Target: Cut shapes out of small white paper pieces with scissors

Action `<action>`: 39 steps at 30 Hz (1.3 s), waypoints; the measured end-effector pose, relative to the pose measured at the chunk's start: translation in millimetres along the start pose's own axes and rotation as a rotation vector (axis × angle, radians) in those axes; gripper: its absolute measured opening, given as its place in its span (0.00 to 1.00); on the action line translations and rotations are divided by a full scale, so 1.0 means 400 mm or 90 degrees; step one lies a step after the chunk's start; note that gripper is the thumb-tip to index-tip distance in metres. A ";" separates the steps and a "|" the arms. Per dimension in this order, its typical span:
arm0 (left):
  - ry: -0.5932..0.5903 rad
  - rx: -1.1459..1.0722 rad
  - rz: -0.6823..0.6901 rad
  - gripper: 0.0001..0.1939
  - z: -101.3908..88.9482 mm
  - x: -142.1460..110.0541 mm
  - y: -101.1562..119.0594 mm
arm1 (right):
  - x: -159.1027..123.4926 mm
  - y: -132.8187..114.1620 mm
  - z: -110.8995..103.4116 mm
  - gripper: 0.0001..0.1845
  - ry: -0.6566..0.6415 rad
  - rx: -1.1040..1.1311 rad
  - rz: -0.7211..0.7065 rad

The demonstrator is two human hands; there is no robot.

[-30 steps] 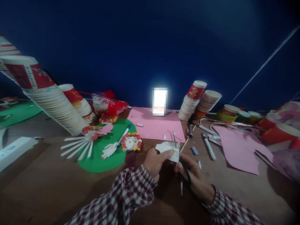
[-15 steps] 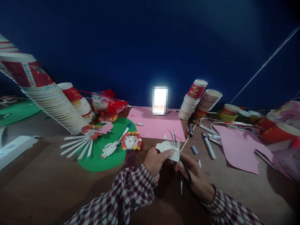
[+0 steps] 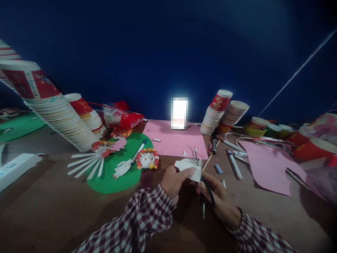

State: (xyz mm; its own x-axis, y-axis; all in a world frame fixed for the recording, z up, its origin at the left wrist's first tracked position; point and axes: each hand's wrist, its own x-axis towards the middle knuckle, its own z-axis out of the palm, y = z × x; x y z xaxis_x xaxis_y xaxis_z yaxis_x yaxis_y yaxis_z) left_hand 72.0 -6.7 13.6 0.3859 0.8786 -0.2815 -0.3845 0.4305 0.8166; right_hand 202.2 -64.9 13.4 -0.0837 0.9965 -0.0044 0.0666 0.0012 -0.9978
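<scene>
My left hand [image 3: 173,181] pinches a small piece of white paper [image 3: 185,165], with the thumb lying on top of it. Faint drawn lines show on the paper. My right hand [image 3: 218,196] is closed around the black handles of a pair of scissors [image 3: 196,157]. Their narrow blades point away from me and stick out past the paper's far edge, slightly apart. Part of the scissors is hidden behind the paper and my fingers. Below my right fingers a thin, shiny pointed thing [image 3: 203,212] shows; its kind is unclear.
Behind my hands lies a pink sheet [image 3: 173,140] with scraps, before a glowing blurred screen [image 3: 179,113]. To the left are a green sheet [image 3: 105,188] with a lion-face cutout [image 3: 147,160] and a tall paper cup stack [image 3: 60,119]. At right are markers [image 3: 235,165] and pink paper [image 3: 268,172].
Hardly anything differs. Both hands keep their places on the paper and the scissors, and the whole view shifts only very slightly.
</scene>
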 end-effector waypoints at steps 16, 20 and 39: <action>0.024 -0.010 0.002 0.13 0.009 -0.006 0.008 | -0.003 0.012 -0.004 0.20 0.015 -0.016 -0.015; 0.003 -0.018 0.003 0.12 0.014 -0.012 0.012 | -0.004 0.017 -0.004 0.20 0.011 -0.010 -0.008; -0.022 -0.023 0.016 0.11 0.026 -0.024 0.025 | -0.004 0.008 0.001 0.19 0.014 0.014 0.005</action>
State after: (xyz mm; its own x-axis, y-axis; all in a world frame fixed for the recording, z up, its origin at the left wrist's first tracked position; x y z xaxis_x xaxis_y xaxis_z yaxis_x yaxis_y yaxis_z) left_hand 73.2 -13.1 29.5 0.4035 0.8822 -0.2427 -0.4249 0.4156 0.8042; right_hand 202.1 -66.3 10.1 -0.0607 0.9981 -0.0117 0.0447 -0.0090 -0.9990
